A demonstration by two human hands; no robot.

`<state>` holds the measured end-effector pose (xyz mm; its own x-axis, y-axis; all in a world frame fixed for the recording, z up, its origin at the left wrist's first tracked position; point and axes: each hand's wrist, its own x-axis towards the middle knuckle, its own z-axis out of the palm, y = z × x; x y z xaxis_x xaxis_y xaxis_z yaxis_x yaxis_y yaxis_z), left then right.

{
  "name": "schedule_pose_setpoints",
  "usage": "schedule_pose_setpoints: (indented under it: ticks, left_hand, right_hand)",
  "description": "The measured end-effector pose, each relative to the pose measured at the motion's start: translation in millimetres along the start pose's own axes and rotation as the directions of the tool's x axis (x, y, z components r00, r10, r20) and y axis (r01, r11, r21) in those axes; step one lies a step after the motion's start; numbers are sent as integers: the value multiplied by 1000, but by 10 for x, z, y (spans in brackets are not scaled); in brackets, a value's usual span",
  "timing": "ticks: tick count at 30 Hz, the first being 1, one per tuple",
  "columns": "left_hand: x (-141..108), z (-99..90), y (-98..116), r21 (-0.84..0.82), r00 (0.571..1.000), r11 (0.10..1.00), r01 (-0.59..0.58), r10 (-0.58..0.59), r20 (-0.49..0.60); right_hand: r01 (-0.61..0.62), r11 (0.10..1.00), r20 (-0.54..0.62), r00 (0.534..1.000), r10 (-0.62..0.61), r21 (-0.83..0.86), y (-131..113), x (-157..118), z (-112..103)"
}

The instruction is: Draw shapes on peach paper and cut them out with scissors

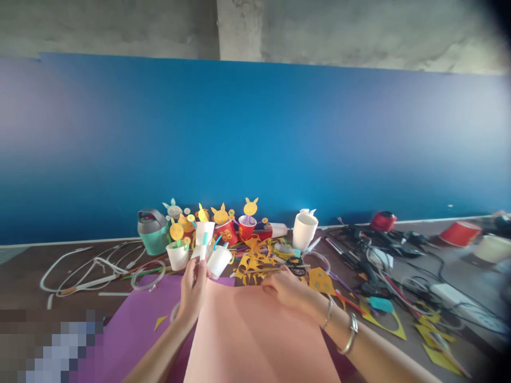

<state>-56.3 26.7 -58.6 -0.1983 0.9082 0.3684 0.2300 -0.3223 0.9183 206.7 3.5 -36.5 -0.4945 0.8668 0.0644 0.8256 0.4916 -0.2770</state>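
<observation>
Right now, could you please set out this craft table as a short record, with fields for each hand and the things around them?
Left hand: holds a white-and-teal marker pen upright.
Right hand: rests on the top edge of a large pink paper sheet.
Beside the sheet: a purple paper sheet.
Ahead of the hands: black-handled scissors, yellow paper scraps, a white paper cup, a red paper cup.
Background: a blue wall panel.
</observation>
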Motion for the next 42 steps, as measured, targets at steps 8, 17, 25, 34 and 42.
schedule_pose_setpoints:
  ticks: [8,17,25,34,42]
  left_hand:
    - [20,93,310,120,952,992,30,-65,301]
    - [-586,797,260,101,886,974,201,-225,406]
    - [-621,756,117,170,873,985,28,-106,475]
    - [-705,761,205,330,805,923,-196,-40,592]
    - [-743,742,256,295,847,935,-196,10,532]
  right_hand:
    - [69,992,-217,972,-91,-107,-43,-144,390]
    - [20,1000,-346,938,-16,9,79,-154,427]
    - [126,943,-526,849,58,308,75,-207,299]
    - [189,-52,-148,889,433,981,-102,-90,271]
    - [107,12,-102,896,432,994,180,-83,167]
